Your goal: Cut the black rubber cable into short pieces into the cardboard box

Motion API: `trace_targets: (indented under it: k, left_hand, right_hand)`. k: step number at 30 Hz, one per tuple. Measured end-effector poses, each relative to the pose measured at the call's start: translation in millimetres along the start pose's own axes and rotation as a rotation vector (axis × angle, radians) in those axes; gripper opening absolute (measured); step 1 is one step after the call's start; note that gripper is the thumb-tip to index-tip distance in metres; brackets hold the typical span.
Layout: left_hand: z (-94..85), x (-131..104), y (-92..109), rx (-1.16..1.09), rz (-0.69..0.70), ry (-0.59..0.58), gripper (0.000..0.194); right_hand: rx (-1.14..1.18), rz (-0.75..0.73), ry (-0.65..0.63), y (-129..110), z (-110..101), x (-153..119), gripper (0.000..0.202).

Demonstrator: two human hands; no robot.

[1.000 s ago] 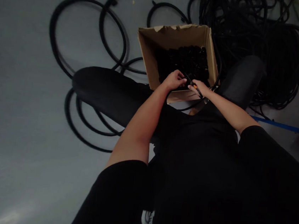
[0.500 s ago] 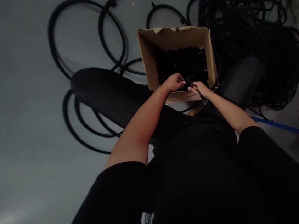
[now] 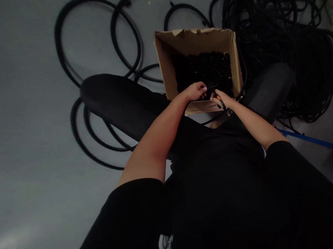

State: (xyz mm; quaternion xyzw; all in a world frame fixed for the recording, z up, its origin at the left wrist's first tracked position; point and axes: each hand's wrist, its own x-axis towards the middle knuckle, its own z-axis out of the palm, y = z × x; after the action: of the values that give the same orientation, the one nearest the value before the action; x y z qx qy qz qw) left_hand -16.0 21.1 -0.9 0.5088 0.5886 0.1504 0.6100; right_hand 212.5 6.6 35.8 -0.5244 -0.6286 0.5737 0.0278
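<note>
The right hand's (image 3: 225, 98) grip is clamped on an orange-marked tool (image 3: 219, 98); left hand's (image 3: 195, 92) grip I cannot tell.

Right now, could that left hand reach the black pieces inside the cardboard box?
Probably yes: the left hand is at the near side of the open cardboard box, and nothing visible blocks it from the black pieces. Whether that hand holds anything is too dark to tell.
</note>
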Motion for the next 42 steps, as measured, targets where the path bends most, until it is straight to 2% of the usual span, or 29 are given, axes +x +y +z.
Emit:
trace_targets:
  k: [4, 10, 16, 19, 25, 29, 34, 39, 42]
  left_hand:
    - [1.9, 0.7, -1.5, 0.019, -0.004, -0.033, 0.018]
    - [0.2, 4.2, -9.5, 0.044, 0.034, 0.009, 0.011]
    - [-2.9, 4.3, -7.6, 0.066, 0.005, 0.064, 0.024]
    - [0.0, 1.0, -1.6, 0.098, -0.037, 0.072, 0.027]
    - [6.0, -1.3, 2.1, 0.036, -0.082, 0.090, 0.019]
    - [5.5, 0.4, 0.6, -0.002, -0.084, 0.090, 0.027]
    - [4.7, -6.2, 6.2, -0.017, -0.088, 0.107, 0.026]
    - [1.6, -8.2, 7.1, 0.036, -0.119, 0.153, 0.027]
    - [-2.2, -2.9, -0.9, 0.047, -0.108, 0.162, 0.028]
  right_hand:
    - [-0.045, -0.014, 0.023, 2.5, 0.2, 0.1, 0.021]
    - [-0.178, -0.040, 0.078, 8.8, 3.9, 8.9, 0.019]
    - [-0.255, -0.024, 0.108, 8.5, -1.5, 11.6, 0.021]
    - [-0.270, 0.021, 0.084, 3.2, -2.1, 7.7, 0.022]
    - [-0.216, 0.205, -0.072, -4.4, 3.1, 0.6, 0.029]
    - [-0.172, 0.244, -0.023, -3.1, 2.8, 1.7, 0.031]
    - [-0.168, 0.225, 0.007, 2.3, 0.7, 7.9, 0.024]
    - [-0.117, 0.310, -0.020, 11.4, 1.1, 12.7, 0.064]
    - [-0.061, 0.257, -0.046, 16.4, 1.0, 14.5, 0.071]
